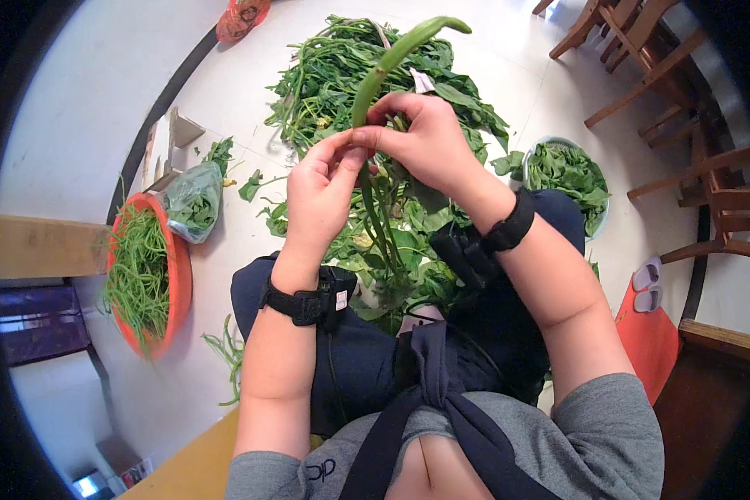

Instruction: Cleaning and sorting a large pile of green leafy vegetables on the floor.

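Observation:
Both my hands meet in front of me at a long, thick green stalk or pod (381,74), its curved tip pointing up and to the right. My left hand (325,187) pinches its lower part between thumb and fingers. Right beside it, my right hand (422,134) has thumb and fingers closed at the same spot; the fingers partly hide the grip. Thinner green stems (381,219) hang below the hands. Beyond them a large heap of leafy green vines (325,75) lies on the floor, with loose leaves (412,240) between my knees.
At left stand an orange basin (184,300) of long green stems and a plastic bag (194,200) of leaves. A pale colander (599,219) of leaves sits by my right knee. Wooden chairs (647,75) are at upper right; slippers (647,287) lie on a red mat (650,340).

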Demonstrator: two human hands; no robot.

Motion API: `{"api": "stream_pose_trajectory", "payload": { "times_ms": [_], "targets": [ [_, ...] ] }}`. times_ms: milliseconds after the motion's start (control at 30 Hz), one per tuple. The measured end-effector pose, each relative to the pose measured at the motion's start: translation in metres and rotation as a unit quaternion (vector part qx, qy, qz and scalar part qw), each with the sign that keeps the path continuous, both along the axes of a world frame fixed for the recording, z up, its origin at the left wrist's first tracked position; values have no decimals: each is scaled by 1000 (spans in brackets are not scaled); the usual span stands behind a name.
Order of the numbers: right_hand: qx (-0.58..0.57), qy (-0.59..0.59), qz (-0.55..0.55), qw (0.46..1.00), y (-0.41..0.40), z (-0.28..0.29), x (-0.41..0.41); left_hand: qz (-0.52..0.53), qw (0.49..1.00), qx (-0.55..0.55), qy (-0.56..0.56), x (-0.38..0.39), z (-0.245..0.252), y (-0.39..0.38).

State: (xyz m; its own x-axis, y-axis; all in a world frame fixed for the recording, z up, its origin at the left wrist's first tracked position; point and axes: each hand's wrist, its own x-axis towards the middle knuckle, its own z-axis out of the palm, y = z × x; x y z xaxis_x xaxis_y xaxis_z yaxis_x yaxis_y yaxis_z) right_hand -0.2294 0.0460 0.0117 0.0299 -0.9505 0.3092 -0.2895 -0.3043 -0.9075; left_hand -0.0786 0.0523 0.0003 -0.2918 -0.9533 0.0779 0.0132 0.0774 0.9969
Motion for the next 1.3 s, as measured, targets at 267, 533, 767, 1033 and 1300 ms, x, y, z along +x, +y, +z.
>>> {"api": "stream_pose_trajectory", "payload": {
  "times_ms": [267, 533, 767, 1033, 1300],
  "targets": [
    [-32, 12, 34, 999, -8, 3, -15, -100, 986, 114, 63, 7, 3, -9],
    [87, 171, 37, 981, 18, 7, -52, 3, 994, 98, 52, 36, -3, -29],
    [7, 244, 21, 970, 32, -24, -42, -2, 985, 100, 142, 41, 4, -27],
    [-112, 182, -17, 977, 23, -25, 6, -10, 980, 106, 166, 30, 0, -26],
    [158, 451, 129, 869, 34, -35, -37, 6, 973, 78, 217, 52, 9, -36]
  ]
}}
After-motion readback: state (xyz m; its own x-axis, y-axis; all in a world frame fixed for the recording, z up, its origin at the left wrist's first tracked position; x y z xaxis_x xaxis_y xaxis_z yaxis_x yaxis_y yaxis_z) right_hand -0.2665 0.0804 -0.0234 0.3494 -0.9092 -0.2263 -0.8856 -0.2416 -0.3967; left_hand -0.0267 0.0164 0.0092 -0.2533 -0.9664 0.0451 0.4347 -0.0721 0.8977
